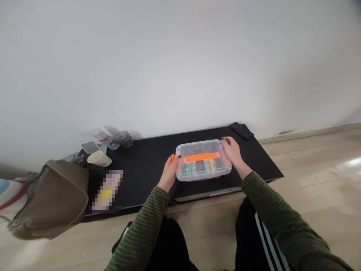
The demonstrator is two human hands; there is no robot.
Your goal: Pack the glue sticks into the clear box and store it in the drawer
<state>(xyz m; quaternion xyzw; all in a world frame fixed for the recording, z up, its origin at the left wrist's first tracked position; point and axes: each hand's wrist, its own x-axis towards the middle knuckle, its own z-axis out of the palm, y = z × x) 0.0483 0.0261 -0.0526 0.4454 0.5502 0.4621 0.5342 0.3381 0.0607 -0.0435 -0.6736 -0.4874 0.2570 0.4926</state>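
Note:
A clear plastic storage box (197, 171) with an orange handle strap across its lid is held level above the black cabinet top, or rests on it; I cannot tell which. Through the lid, green and yellow packets show inside. My left hand (170, 171) grips the box's left end, thumb on the lid's edge beside an orange latch. At the opposite end, my right hand (233, 152) has its fingers closed round the lid's right rim, near the other orange latch. The undersides of both grips are hidden.
The black cabinet (146, 162) stands against a white wall. On its left are a paper cup (99, 159), a white bottle (105, 139), a dark glass jar (124, 139), a brown bag (53, 199) and a blurred-out flat item (108, 190). A dark keypad-like object (242, 130) lies back right.

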